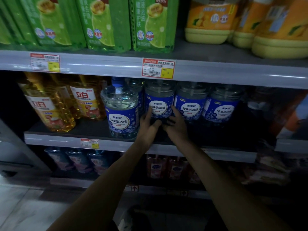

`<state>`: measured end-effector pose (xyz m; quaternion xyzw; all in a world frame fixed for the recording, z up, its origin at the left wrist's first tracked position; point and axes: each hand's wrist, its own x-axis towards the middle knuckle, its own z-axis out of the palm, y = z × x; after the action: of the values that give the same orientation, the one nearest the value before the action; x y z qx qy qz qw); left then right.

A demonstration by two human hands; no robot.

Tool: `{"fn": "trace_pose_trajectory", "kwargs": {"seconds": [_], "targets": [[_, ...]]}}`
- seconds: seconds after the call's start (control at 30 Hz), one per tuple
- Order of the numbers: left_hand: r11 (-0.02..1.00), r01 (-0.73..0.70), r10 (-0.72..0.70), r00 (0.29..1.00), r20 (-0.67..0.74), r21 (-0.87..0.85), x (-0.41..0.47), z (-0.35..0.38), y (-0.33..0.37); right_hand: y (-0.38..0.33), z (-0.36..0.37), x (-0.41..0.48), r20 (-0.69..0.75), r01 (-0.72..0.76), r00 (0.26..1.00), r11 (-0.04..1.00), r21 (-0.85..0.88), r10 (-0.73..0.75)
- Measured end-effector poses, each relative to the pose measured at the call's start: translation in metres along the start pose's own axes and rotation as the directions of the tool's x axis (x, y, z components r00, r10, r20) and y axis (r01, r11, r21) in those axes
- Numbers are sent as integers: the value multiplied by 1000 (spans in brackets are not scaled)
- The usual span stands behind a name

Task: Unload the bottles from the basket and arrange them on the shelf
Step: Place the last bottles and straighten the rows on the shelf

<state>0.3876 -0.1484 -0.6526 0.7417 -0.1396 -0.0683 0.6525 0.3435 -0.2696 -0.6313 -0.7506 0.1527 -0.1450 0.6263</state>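
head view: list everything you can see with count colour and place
blue-label bottles: at least four, clear with blue labels, middle shelf centre
held bottle: one of those four, second from the left
amber bottles: at least two, golden, middle shelf left
green bottles: at least three, green, top shelf left
orange jugs: at least three, orange and yellow, top shelf right
dim bottles: several, too dark to count, bottom shelf
price tags: three, red and white, shelf edges
shelf: one unit, grey
left hand: holds the held bottle's left side
right hand: holds its right side
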Motion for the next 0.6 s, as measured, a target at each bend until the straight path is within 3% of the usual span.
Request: {"fn": "trace_pose_trajectory", "kwargs": {"seconds": [0.1,0.3,0.47,0.6], "targets": [[999,10,-9,1000,-11,39,1,0,-5,-1,-7,-4,5,-11,1000,997,-76,11],[981,-62,62,998,8,183,-24,11,21,-2,-45,-9,-145,-10,989,960,-279,-32],[981,-69,76,997,-33,179,-22,36,31,5,-79,-6,-271,-61,963,966,-252,-9],[990,-66,71,997,-31,127,-18,62,36,11,-95,-4,-209,-55,978,991,-121,29]]}}
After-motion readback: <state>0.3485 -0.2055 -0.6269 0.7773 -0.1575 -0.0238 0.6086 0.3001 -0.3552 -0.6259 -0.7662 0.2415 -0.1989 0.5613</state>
